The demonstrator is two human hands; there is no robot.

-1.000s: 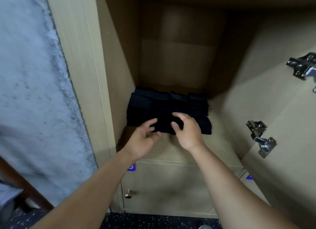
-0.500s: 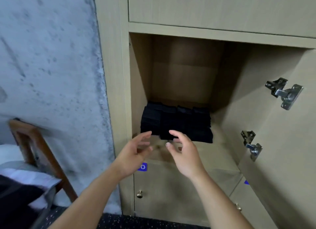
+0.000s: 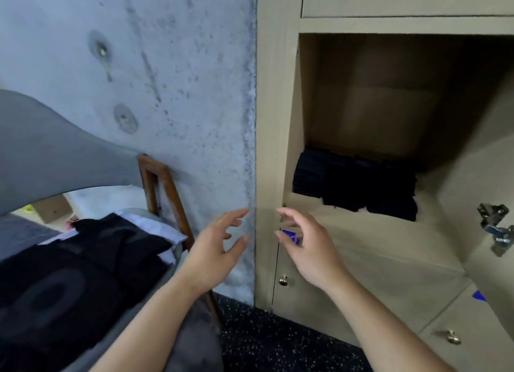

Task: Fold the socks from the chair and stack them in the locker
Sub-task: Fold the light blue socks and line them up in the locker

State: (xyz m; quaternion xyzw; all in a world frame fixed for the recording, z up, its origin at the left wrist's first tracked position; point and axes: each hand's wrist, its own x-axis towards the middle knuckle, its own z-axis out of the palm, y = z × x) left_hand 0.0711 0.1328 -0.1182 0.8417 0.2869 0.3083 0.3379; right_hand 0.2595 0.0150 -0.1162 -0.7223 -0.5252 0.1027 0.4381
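Note:
Folded black socks lie stacked in rows on the floor of the open locker at the right. More black socks lie spread on the chair at the lower left, on a grey and white cloth. My left hand hovers in front of the concrete wall with fingers spread and relaxed, holding nothing. My right hand hovers in front of the locker's lower door, fingers loosely curved, also holding nothing. Both hands are outside the locker and apart from the socks.
The locker's open door with two metal hinges stands at the right. Closed lower doors with small brass knobs sit below. A grey concrete wall fills the left, and a dark speckled floor lies below.
Both hands have drawn back out of the locker, leaving the sock stack inside. The view has swung left, bringing the chair with its socks into sight.

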